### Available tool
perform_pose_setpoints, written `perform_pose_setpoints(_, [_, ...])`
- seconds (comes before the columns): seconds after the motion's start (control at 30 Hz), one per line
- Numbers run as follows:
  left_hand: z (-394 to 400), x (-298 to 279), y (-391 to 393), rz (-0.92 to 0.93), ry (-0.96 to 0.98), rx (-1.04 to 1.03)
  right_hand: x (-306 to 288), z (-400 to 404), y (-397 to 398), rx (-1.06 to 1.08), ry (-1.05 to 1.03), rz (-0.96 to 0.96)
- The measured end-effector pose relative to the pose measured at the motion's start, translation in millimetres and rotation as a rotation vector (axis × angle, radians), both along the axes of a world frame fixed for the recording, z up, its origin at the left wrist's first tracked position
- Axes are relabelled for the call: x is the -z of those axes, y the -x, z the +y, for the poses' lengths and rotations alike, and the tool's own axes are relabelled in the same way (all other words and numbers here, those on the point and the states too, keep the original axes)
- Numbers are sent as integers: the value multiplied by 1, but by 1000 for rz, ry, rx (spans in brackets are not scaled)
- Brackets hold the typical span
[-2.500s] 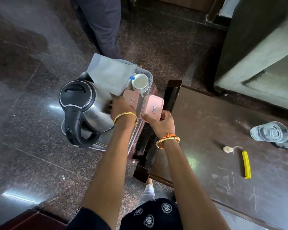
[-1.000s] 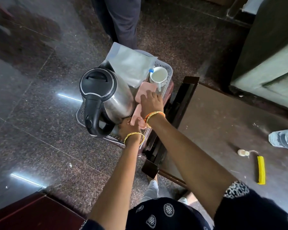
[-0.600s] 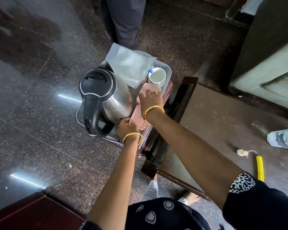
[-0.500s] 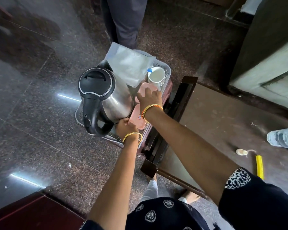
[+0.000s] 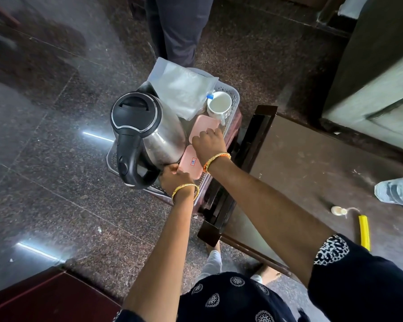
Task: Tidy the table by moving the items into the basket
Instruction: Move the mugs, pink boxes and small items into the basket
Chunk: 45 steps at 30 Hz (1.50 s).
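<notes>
Both hands are in the basket (image 5: 235,98), settling two pink boxes beside the kettle (image 5: 147,133). The right hand (image 5: 208,141) presses fingers-down on the far box (image 5: 203,126); the left hand (image 5: 173,178) grips the near box (image 5: 189,161) at its near edge. Next, I judge, both let go and reach right to the tabletop (image 5: 312,163), where a yellow strip (image 5: 363,232), a small cap (image 5: 337,210) and a bottle (image 5: 398,190) remain. Compared with 2.5 s ago, the right hand's box has gone from held above the rim to lying inside.
</notes>
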<state>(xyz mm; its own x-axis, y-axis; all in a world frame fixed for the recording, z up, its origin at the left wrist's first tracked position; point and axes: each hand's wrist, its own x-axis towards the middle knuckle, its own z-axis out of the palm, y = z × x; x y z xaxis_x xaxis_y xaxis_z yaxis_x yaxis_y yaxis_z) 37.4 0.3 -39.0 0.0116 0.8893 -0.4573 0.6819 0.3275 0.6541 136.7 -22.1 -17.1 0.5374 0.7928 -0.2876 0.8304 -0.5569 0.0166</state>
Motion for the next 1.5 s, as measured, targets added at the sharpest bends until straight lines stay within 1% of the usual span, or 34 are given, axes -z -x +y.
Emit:
perform_pose_setpoints(0.2, [1, 2, 4, -21, 7, -10, 1, -4, -4, 13, -5, 19])
perform_pose_setpoints(0.27, [2, 2, 4, -11, 19, -4, 1, -8, -6, 57, -15, 32])
perform_pose_setpoints(0.33, [2, 0, 4, 25, 13, 33, 2, -13, -6, 112, -69, 57])
perform_pose_setpoints(0.43, [-1, -4, 2, 81, 1, 95, 2, -24, 3, 184, -210, 103])
perform_pose_setpoints(0.53, [-13, -15, -5, 126, -6, 100, -1, -37, 12, 273, -416, 129])
perform_pose_setpoints(0.63, [-31, -32, -11, 200, -97, 117, -9, -58, 19, 415, -644, 149])
perform_pose_setpoints(0.67, [-39, -38, -14, 175, -167, 122, -13, -67, 20, 470, -719, 153])
perform_pose_setpoints(0.7, [-47, -41, -16, 102, -253, 140, -15, -78, 22, 528, -794, 153])
perform_pose_setpoints(0.77, [-71, -48, -21, -129, -399, 251, -18, -104, 27, 655, -908, 138])
perform_pose_setpoints(0.8, [-84, -50, -21, -214, -423, 320, -17, -117, 29, 721, -943, 138])
perform_pose_setpoints(0.87, [-117, -49, -23, -256, -404, 490, -11, -154, 34, 876, -983, 136])
perform_pose_setpoints(1.0, [-188, -31, -27, -201, -253, 813, 9, -242, 50, 1170, -955, 98])
perform_pose_setpoints(1.1, [-243, -13, -30, -111, -168, 1044, 24, -308, 59, 1417, -897, 111])
perform_pose_setpoints(1.2, [-288, 3, -40, -71, -82, 1232, 35, -367, 58, 1589, -901, 121])
perform_pose_setpoints(1.27, [-315, 15, -52, -24, -59, 1325, 41, -404, 49, 1682, -857, 129])
perform_pose_setpoints(1.37, [-342, 34, -76, 67, -76, 1408, 55, -447, 29, 1750, -716, 162])
perform_pose_setpoints(1.43, [-357, 49, -91, 68, -104, 1432, 67, -468, 14, 1731, -620, 193])
perform_pose_setpoints(1.5, [-368, 62, -105, 74, -122, 1426, 77, -482, 3, 1670, -516, 239])
